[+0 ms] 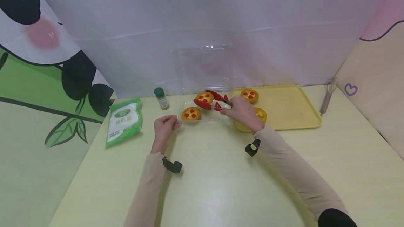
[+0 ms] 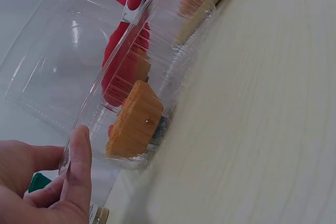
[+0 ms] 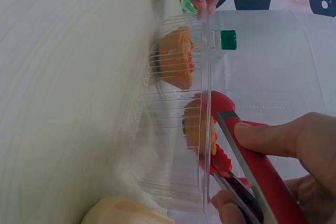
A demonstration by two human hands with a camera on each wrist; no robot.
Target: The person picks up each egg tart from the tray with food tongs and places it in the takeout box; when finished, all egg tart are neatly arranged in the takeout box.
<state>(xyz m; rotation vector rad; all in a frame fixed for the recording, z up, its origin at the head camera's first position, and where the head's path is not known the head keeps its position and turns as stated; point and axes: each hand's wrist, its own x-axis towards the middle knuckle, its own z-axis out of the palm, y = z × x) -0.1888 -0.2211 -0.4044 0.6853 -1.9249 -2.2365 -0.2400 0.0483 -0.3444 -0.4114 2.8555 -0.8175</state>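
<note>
My left hand (image 1: 165,129) pinches the near left rim of a clear plastic clamshell box (image 2: 86,109), whose lid (image 1: 203,67) stands raised at the back. In my right hand (image 1: 244,113) are red-tipped tongs (image 3: 262,182), thumb along one arm. Between the tongs' red heads, inside the box, sits a small tart (image 1: 206,96) with red dots on top. A second such tart (image 1: 190,114) rests at the box's left end, close to my left fingertips.
Right of the box lies a yellow tray (image 1: 293,106) with a red-dotted tart (image 1: 249,95) and a yellow-topped one (image 1: 260,114). A whisk (image 1: 328,97) is at far right. To the left are a green-capped jar (image 1: 162,99) and a green-white bag (image 1: 124,122).
</note>
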